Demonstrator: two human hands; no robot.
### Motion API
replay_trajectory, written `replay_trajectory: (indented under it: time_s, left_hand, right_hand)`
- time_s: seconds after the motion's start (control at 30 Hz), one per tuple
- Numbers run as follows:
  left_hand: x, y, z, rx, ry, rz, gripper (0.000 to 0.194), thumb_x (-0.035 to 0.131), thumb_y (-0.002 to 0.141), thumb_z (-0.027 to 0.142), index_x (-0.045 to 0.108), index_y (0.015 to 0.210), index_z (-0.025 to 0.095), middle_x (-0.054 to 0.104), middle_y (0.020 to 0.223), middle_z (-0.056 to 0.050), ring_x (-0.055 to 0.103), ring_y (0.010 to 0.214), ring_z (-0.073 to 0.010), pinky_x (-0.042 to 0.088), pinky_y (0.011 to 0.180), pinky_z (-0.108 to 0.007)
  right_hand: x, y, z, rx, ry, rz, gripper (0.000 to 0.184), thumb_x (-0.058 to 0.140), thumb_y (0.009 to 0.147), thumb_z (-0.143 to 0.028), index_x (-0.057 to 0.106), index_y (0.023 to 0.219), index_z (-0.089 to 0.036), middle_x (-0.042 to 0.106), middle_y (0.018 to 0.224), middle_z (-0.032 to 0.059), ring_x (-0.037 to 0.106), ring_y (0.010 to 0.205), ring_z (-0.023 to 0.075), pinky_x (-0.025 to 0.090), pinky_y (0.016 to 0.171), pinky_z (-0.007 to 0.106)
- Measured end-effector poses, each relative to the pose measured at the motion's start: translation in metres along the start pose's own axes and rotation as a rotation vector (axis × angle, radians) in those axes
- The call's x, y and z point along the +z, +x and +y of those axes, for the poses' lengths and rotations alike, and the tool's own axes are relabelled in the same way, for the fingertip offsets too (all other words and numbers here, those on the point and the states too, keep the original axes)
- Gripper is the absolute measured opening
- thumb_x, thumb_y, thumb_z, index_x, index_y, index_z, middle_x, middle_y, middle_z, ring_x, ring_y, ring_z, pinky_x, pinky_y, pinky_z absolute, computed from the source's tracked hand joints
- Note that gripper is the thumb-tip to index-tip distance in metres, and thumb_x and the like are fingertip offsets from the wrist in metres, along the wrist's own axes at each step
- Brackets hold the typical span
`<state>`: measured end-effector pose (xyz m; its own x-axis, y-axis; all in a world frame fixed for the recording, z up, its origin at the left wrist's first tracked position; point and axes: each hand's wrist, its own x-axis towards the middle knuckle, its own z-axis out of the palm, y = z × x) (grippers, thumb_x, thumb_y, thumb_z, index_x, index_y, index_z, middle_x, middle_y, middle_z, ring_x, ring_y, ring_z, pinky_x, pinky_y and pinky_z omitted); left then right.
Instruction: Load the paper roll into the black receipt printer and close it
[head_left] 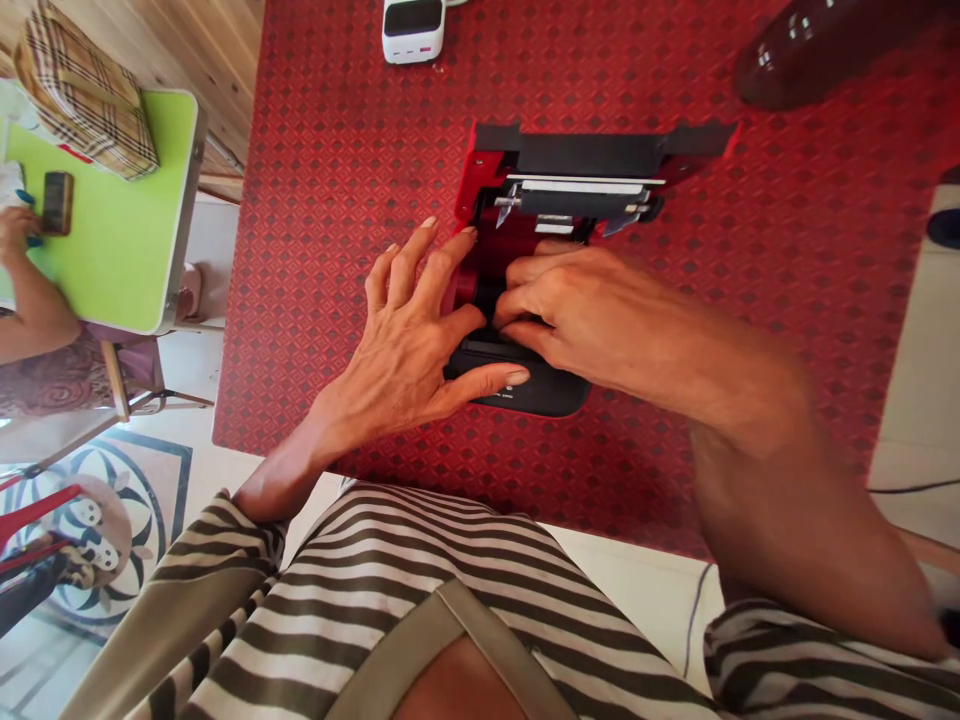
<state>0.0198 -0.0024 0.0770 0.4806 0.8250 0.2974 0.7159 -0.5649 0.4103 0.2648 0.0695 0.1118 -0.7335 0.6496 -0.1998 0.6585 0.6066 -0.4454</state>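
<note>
Our right hand point(566, 300), in the head view, curls its fingers inside the open red-and-black printer point(551, 398) toward one o'clock of centre, and we cannot tell what they grip; our left hand point(409, 330) lies spread at the printer's nine o'clock. Uneven pressure from us could skid the printer across the red tabletop point(337, 180), or knuckles could catch the roller point(577, 204) at its twelve.
</note>
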Motion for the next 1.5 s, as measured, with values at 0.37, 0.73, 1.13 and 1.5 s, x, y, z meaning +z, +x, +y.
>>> replay_trajectory:
  time_s: [0.37,0.73,1.13,1.5]
  left_hand:
    - [-0.016,0.005,-0.009,-0.065,-0.059,-0.007,0.035,0.067,0.132,0.058,0.092,0.149,0.041,0.075,0.181,-0.012,0.064,0.173,-0.044,0.051,0.147,-0.076]
    - [-0.018,0.024,-0.022,-0.08,-0.21,-0.033,0.05,0.078,0.118,0.084,0.092,0.143,0.042,0.088,0.133,-0.014,0.072,0.13,-0.0463,0.061,0.121,-0.076]
    - [-0.027,0.029,-0.015,0.09,-0.092,0.032,0.033,0.062,0.133,0.056,0.091,0.128,0.041,0.093,0.127,-0.005,0.079,0.132,-0.0373,0.055,0.128,-0.07]
    - [-0.03,0.018,-0.014,0.182,-0.121,0.048,0.022,0.078,0.127,0.055,0.091,0.122,0.037,0.093,0.121,-0.004,0.081,0.121,-0.0346,0.064,0.114,-0.067]
  right_hand:
    - [-0.002,-0.019,-0.006,0.083,0.025,0.184,0.043,0.052,0.121,-0.021,0.088,0.1,-0.027,0.086,0.109,0.0145,0.081,0.106,0.0378,0.061,0.103,0.054]
    - [0.004,-0.023,-0.018,0.191,0.079,0.286,0.043,0.048,0.123,-0.022,0.091,0.116,-0.027,0.085,0.114,0.0147,0.082,0.106,0.0375,0.065,0.1,0.055]
    - [-0.008,-0.042,-0.031,0.186,0.111,0.291,0.049,0.039,0.131,-0.03,0.088,0.128,-0.029,0.086,0.125,0.0139,0.084,0.114,0.037,0.068,0.105,0.053]
    - [0.02,-0.082,-0.058,0.119,-0.074,0.484,0.036,0.066,0.123,-0.009,0.094,0.125,-0.032,0.094,0.12,0.0107,0.084,0.107,0.0347,0.068,0.099,0.051]
